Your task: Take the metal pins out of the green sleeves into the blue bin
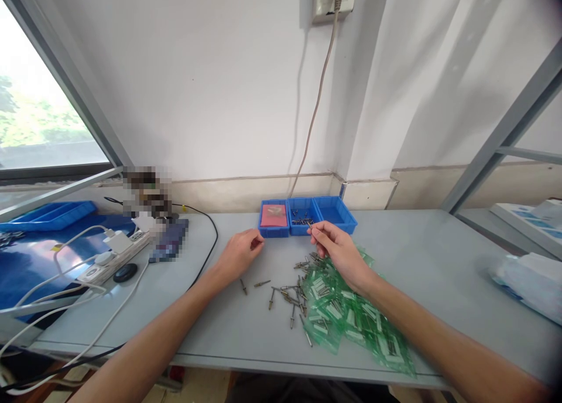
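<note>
My right hand [338, 249] is closed in a pinch at the front of the blue bins, with a small metal blind rivet [309, 226] showing at its fingertips. My left hand [239, 252] hovers over the table in front of the left bin, its fingers curled closed; anything inside them is hidden. Loose blind rivets [290, 297] lie scattered between my forearms. Under my right wrist spreads a pile of green plastic bags [351, 315] with white labels and rivets inside. The middle blue bin [300, 228] holds more small metal pieces.
The left blue bin [274, 235] contains a pink block and a clear packet. A third blue bin [337, 215] stands at right. Left are a power strip [109, 262], cables and a black round object [125, 272]. A plastic-wrapped bundle [531, 280] lies far right.
</note>
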Tool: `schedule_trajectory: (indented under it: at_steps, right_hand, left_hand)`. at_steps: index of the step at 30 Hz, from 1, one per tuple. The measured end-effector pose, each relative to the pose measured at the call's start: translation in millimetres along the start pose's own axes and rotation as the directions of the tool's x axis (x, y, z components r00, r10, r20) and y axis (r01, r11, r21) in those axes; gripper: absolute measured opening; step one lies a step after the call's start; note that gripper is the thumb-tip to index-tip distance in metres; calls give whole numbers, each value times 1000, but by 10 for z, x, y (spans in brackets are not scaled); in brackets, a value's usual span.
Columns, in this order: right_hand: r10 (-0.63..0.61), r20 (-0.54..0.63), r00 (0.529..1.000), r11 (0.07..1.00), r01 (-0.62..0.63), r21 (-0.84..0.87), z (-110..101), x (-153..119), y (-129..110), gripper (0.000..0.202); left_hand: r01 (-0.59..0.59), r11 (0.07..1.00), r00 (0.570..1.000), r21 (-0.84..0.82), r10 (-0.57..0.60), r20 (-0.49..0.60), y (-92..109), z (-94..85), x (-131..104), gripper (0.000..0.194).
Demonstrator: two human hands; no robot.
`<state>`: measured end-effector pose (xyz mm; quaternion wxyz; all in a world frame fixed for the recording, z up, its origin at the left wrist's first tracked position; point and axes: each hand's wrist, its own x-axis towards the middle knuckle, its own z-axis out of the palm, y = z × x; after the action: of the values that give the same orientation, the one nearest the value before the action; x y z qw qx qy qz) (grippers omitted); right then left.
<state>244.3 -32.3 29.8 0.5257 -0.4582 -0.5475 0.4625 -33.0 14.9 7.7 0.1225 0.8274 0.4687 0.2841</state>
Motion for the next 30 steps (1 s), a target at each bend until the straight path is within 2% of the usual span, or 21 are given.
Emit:
schedule_trajectory:
  at_steps: [6,11,14,18,22,30]
  right_hand:
    - [-5,2,1000,1000,5,14,0,7,14,38]
    - [2,-1,1000,1000,-2,11,1,-1,-2,40]
    - [12,4,1000,1000,-12,13,0,-5,-4,38]
    - [10,7,1000,1000,-10,14,-1,-2,-1,36]
    - [12,12,1000,1000,-12,11,0,0,-3,35]
    - [3,7,1000,1000,-4,14,-4,2,3,36]
  left_hand:
    - [112,991,993,-70,-114,-23,-80,41,15,8]
    - [253,952,964,-172,-263,-36,-100,46,36,11]
    - [296,927,951,-231,-309,-20,-148,69,59,14]
    - [317,892,942,-321,-335,1,-284,133,98,17]
    - [321,884,940,-341,-341,3,-376,168,117,16]
    - [275,942,954,-192,-293,-72,-301,118,111,5]
